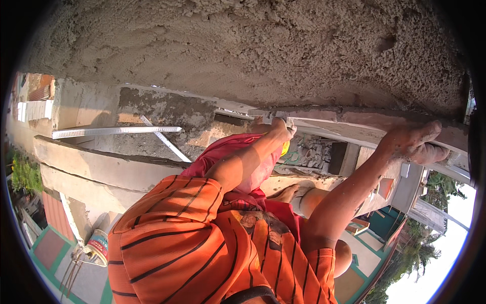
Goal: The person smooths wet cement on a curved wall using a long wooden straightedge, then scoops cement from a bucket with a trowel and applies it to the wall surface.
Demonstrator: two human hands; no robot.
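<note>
A rough grey mortar surface [253,45] fills the top of the head view. Along its lower edge runs a long, straight pale bar [362,120], caked with mortar on its upper side. Closed fingers of my left hand [282,129] grip the bar near the middle of the view; part of that grip is hidden. Farther right, my right hand [424,144] is closed round the same bar, its fingers smeared with grey mortar. A small yellow-green thing [286,147] shows just below my left hand, too covered to name.
Two pale metal bars [116,131] cross over a concrete ledge [96,164] at left. A mortar-stained bucket [96,247] hangs lower left. Rubble [314,153] lies below the long bar. My bare foot [286,193] rests on a narrow ledge, with tiled ground far below.
</note>
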